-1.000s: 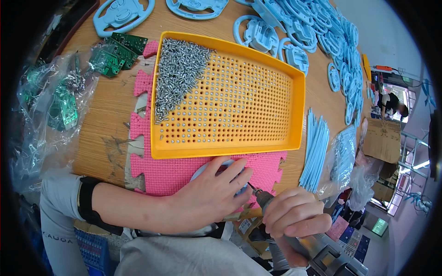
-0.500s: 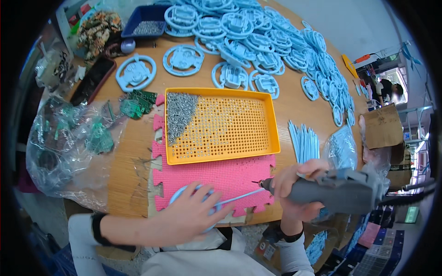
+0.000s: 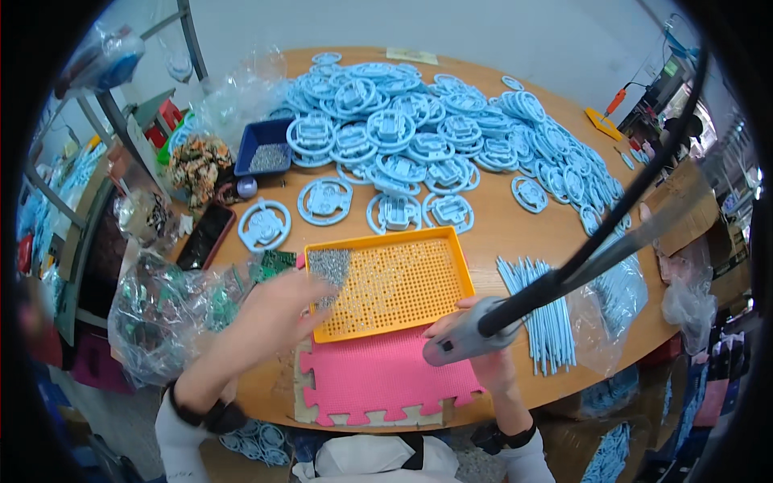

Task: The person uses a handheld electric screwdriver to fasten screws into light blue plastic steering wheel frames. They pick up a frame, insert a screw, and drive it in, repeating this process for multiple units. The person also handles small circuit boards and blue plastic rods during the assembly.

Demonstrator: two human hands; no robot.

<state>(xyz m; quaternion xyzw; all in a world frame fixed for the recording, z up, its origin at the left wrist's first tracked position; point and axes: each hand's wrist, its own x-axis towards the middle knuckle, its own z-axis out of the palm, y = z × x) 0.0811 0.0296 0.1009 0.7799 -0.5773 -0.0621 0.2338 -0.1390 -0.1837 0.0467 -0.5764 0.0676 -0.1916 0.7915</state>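
Observation:
A yellow perforated tray (image 3: 394, 331) stands on the table, with a heap of small silver screws (image 3: 328, 266) in its left part and many more sitting in its holes. My left hand (image 3: 274, 315) reaches over the tray's left side by the screws; its fingers are smeared by motion. Near the tray's lower right corner, my right hand (image 3: 493, 369) is wrapped round a grey electric screwdriver (image 3: 463, 334) with a thick black cable. The tool's body hides most of those fingers. Below the tray lies a pink foam mat (image 3: 386, 378).
Light blue ring-shaped plastic parts (image 3: 403, 133) are heaped at the back. Blue sticks (image 3: 543, 322) lie to the right beside a clear bag (image 3: 612, 298). Leftward are a phone (image 3: 207, 235), a plastic bag with green pieces (image 3: 161, 314) and a dark blue screw bin (image 3: 262, 165).
My left hand has left the blue ring on the mat and moved up to the tray. The screwdriver has swung round beside the tray. Ring and stick no longer show on the mat.

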